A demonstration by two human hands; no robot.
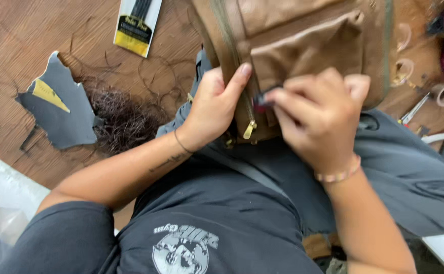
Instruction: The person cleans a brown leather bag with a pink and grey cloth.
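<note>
yellow-black-white flat packet (137,23) lying top left on the floor, grey torn sheet (60,104) below it | tan bag (303,45) sitting on the lap | left hand (213,109) gripping its zipper edge | right hand (321,119) pinching a small dark bit (262,99) against the bag

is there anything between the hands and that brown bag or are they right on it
Nothing visible stands between them. The left hand grips the brown bag along its zipper edge, and the right hand pinches a small dark piece against the bag's front pocket.
</note>
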